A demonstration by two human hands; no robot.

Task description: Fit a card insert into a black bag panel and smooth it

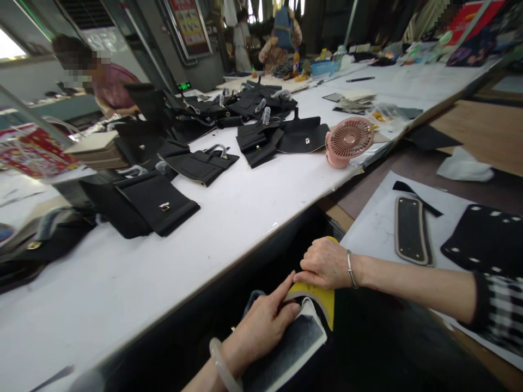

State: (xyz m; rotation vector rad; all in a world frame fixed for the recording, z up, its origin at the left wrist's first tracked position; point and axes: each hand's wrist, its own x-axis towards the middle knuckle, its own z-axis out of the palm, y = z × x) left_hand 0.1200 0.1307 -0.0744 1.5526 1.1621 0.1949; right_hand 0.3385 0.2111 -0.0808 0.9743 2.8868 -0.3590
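In my lap area, a black bag piece point(286, 340) with a grey panel and a pale border lies at an angle. My left hand point(259, 326) holds its upper edge, thumb on the grey panel and index finger stretched towards the other hand; its remaining fingers are hidden. Fingers curled, my right hand point(327, 264) grips a yellow curved piece point(316, 294) at the top of the bag piece. The two hands nearly touch at the fingertips. What lies under the right palm does not show.
The long white table point(229, 223) carries several black handbags point(159, 204) and a pink fan point(349, 141). On my right, a sheet of white paper point(368, 223) bears a black strap-like panel point(411, 228) and a black cut piece point(486, 237). A person point(114, 81) bends over at far left.
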